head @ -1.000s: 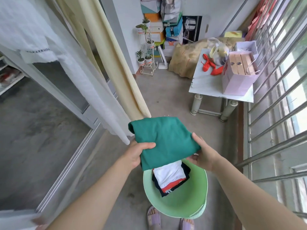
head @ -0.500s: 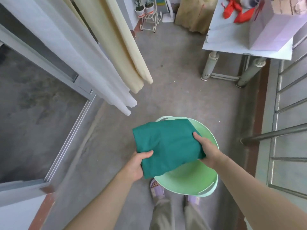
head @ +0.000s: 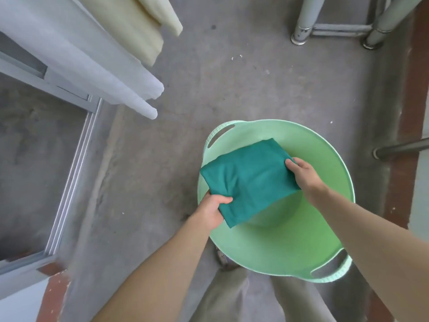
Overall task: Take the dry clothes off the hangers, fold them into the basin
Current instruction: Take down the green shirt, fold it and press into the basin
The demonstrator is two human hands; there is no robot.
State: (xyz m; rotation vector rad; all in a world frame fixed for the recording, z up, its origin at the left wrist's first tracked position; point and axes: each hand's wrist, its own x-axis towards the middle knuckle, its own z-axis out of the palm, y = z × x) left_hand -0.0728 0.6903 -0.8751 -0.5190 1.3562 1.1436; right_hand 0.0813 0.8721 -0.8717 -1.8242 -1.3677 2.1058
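A folded dark green garment hangs low over the left half of a light green basin on the concrete floor. My left hand grips the garment's near left corner. My right hand holds its right edge. The garment covers whatever lies in the basin's bottom; the clothes seen there earlier are hidden.
White fabric and cream fabric hang down at the upper left. A sliding door track runs along the left. Metal table legs stand at the top right, a railing bar at the right. My legs are below the basin.
My view has tilted down and closed in on the basin. Both hands have lowered the folded green garment into the basin's mouth.
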